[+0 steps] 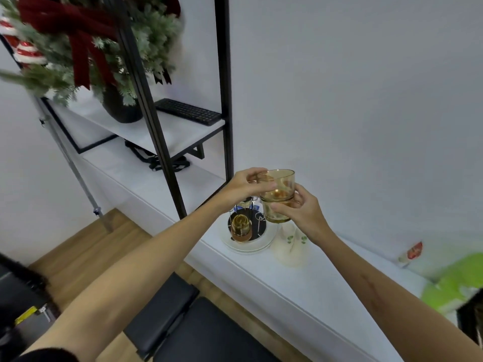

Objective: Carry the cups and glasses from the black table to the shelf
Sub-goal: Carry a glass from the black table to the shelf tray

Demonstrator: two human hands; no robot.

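No brand or lettering reads on anything here; the red-and-white packet (pixel 412 253) lying by the wall at the right has print on it, but it is too blurred to make out.

Both hands are up in front of the white wall, above the white shelf (pixel 261 278). Two amber glasses sit stacked, one nested in the other. The left hand (pixel 244 188) pinches the upper glass (pixel 281 182) near its rim, thumb and fingers curled around its left side. The right hand (pixel 300 211) grips the lower glass (pixel 274 214) from the right, fingers wrapped round its base and thumb along the side. The pair is held in the air, slightly tilted, directly over the shelf surface and touching nothing but the hands.

Down on the shelf, just below the left hand, a third amber glass (pixel 240 228) stands on a round white plate (pixel 251 246) with a dark centre and a thin wire rack (pixel 254 212). Beside the plate, under the right wrist, stands a pale cup (pixel 291 248) with green leaf marks.

Higher up, a black-framed shelf unit (pixel 224 82) carries a keyboard (pixel 188 111) and a potted green tree (pixel 86 48) with a dark red bow. A black bench (pixel 198 325) fills the bottom of the view, and something bright green (pixel 454 280) is at the right edge.
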